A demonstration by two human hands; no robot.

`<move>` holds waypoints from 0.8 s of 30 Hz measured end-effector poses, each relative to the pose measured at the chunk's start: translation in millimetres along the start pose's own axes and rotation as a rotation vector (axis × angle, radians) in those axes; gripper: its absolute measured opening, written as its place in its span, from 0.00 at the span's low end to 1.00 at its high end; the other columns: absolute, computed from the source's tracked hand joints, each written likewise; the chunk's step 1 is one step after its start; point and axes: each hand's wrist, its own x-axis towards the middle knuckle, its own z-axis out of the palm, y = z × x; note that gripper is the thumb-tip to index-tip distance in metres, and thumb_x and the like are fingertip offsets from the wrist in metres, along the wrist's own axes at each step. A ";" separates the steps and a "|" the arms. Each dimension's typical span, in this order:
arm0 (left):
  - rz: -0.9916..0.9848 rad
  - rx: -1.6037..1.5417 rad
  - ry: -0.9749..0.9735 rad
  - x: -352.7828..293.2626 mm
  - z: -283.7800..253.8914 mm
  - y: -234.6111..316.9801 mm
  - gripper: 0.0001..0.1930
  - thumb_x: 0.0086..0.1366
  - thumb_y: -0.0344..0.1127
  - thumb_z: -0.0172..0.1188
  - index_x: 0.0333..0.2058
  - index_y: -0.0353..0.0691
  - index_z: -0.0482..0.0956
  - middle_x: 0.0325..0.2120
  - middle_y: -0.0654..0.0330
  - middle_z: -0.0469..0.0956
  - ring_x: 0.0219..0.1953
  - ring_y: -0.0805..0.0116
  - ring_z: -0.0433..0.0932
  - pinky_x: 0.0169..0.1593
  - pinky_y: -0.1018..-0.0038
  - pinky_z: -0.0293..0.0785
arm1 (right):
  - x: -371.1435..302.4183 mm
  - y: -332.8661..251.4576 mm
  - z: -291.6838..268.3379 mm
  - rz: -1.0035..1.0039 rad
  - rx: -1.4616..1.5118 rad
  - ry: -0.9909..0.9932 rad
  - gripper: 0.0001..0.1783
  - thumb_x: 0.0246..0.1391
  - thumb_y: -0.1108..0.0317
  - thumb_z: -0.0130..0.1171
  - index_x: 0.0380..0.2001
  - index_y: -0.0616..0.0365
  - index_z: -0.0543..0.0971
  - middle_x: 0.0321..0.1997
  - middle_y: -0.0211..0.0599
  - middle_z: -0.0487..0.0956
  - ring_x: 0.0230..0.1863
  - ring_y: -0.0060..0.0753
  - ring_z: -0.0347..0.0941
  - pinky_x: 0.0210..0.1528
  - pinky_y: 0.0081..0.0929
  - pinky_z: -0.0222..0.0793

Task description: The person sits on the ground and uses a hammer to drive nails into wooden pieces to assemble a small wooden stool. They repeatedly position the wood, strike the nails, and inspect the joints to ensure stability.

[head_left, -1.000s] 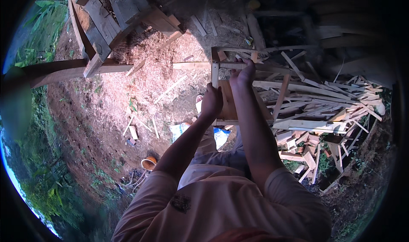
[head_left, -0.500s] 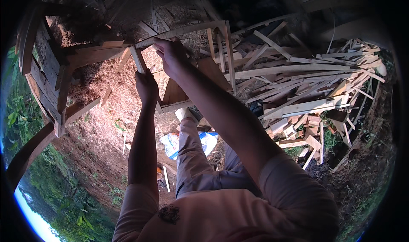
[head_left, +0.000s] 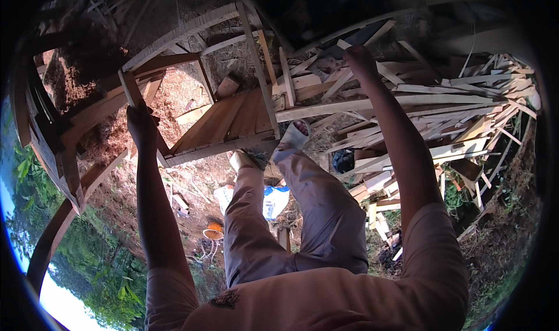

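Observation:
My left hand is wrapped round the left upright of a wooden frame, which has a curved top rail. Brown boards form a slatted panel low in this frame, and it stands tilted in front of my feet. Stretched out to the right, my right hand is over the near strips of a pile of wood strips. Its fingers look curled, but shadow hides what they hold, if anything. A blurred greyish object lies just left of that hand.
Another wooden piece of furniture stands at the left. Short offcuts lie at the right, near the long strips. A white and blue sack and an orange round object are on the ground by my legs. Green plants grow at the left.
My right hand has left the frame's top rail and swung right to the wood pile. My left hand keeps its hold; with the frame it appears further left. My right foot has come into view.

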 end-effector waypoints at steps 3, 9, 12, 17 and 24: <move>0.031 0.081 -0.018 18.7 7.3 16.7 0.20 0.80 0.51 0.53 0.40 0.37 0.73 0.26 0.58 0.79 0.20 0.66 0.83 0.24 0.69 0.77 | 61.6 28.7 16.0 -0.418 -0.443 0.132 0.12 0.59 0.61 0.65 0.40 0.57 0.84 0.36 0.34 0.86 0.41 0.38 0.85 0.44 0.38 0.80; -0.050 0.089 -0.022 35.8 -6.5 3.7 0.21 0.80 0.52 0.53 0.40 0.37 0.75 0.26 0.57 0.80 0.21 0.66 0.83 0.24 0.69 0.77 | 70.3 -88.2 87.1 0.531 0.460 -0.053 0.29 0.62 0.42 0.66 0.52 0.54 0.80 0.42 0.49 0.85 0.44 0.53 0.86 0.42 0.48 0.84; -0.016 0.044 -0.074 43.9 -3.1 13.6 0.18 0.80 0.48 0.54 0.39 0.37 0.74 0.24 0.59 0.79 0.19 0.68 0.82 0.24 0.70 0.75 | 116.0 -49.1 96.8 0.523 0.433 -0.016 0.32 0.56 0.40 0.72 0.54 0.50 0.78 0.42 0.39 0.81 0.30 0.32 0.79 0.32 0.27 0.81; -0.094 -0.131 -0.078 34.3 -9.3 12.0 0.16 0.79 0.48 0.55 0.39 0.39 0.74 0.25 0.61 0.76 0.21 0.70 0.79 0.24 0.71 0.73 | 130.7 -48.7 65.3 0.753 0.596 -0.244 0.16 0.54 0.54 0.66 0.27 0.49 0.72 0.21 0.29 0.70 0.12 0.17 0.54 0.17 0.17 0.53; -0.090 -0.323 -0.151 34.3 -8.5 -6.2 0.14 0.79 0.44 0.55 0.47 0.38 0.73 0.27 0.62 0.76 0.22 0.71 0.80 0.24 0.74 0.74 | 74.8 -42.3 19.2 0.501 0.738 -0.379 0.09 0.62 0.61 0.66 0.33 0.51 0.77 0.27 0.34 0.80 0.20 0.26 0.71 0.23 0.24 0.64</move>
